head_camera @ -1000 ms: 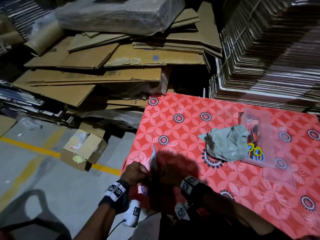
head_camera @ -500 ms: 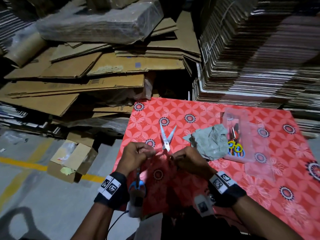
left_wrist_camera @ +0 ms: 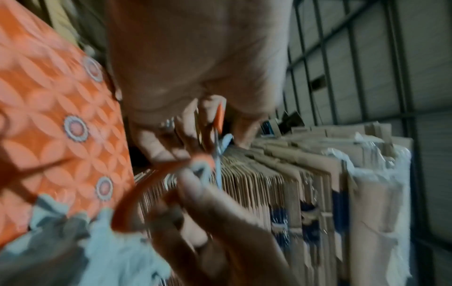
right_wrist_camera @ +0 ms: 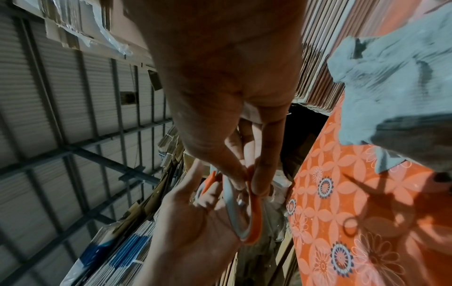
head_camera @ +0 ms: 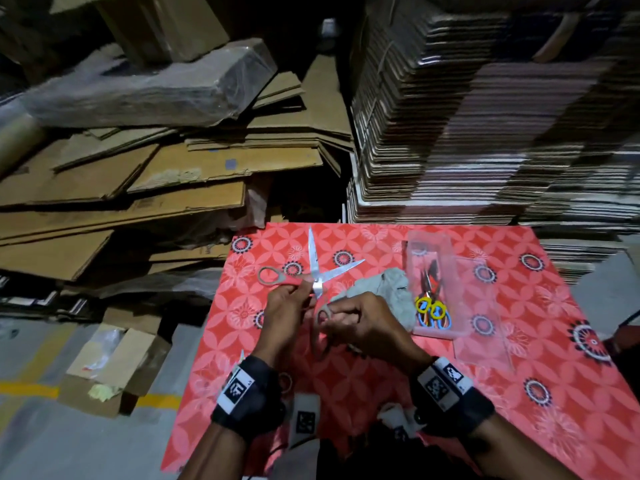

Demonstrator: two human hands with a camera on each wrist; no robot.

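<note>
A pair of scissors [head_camera: 317,284] with orange and grey handles is held above the red patterned table [head_camera: 519,341], its blades spread wide apart. My left hand [head_camera: 300,293] pinches the left handle's shank just below the pivot. My right hand [head_camera: 333,321] grips the other handle loop [right_wrist_camera: 246,214] between thumb and fingers. One blade points away from me, the other to the right. In the left wrist view the scissors [left_wrist_camera: 218,123] are blurred between both hands.
A crumpled grey cloth [head_camera: 379,292] lies right of the hands. A clear plastic pack [head_camera: 431,271] holds small scissors with yellow and blue handles. Flattened cardboard piles [head_camera: 156,174] and tall bundled stacks [head_camera: 485,116] stand behind the table. An open box [head_camera: 114,362] sits on the floor.
The scissors went from shut near the table's front edge to raised farther over the table with blades spread wide. Both hands moved forward with them.
</note>
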